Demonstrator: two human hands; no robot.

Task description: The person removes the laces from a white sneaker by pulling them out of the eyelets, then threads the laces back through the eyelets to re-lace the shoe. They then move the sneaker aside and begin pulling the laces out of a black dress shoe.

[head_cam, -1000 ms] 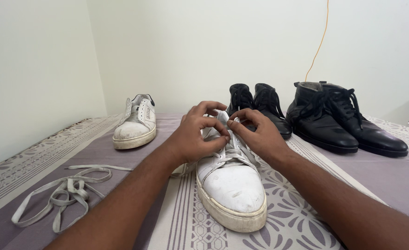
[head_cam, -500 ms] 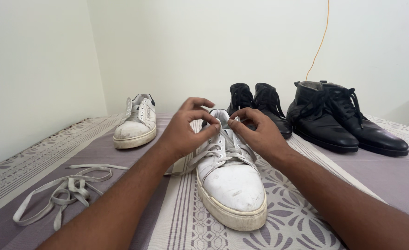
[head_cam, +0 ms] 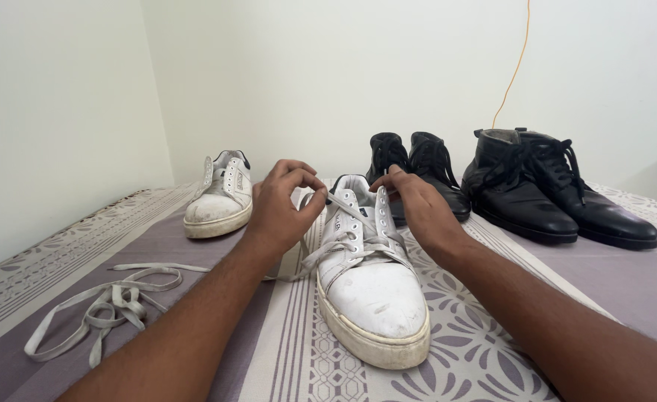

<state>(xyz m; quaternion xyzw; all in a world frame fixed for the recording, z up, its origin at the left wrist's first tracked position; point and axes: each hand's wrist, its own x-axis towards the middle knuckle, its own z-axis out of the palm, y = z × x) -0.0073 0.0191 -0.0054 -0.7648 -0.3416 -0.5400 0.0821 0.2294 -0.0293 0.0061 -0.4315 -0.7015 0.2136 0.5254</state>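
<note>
Sneaker (head_cam: 369, 286) sits toe-forward mid-bed; left hand (head_cam: 280, 212) pinches its lace (head_cam: 328, 249) taut while right hand (head_cam: 418, 208) steadies the eyelet flap, fingers closed.

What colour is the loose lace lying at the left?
The loose lace is pale grey-white, seen clearly in the head view.
</note>
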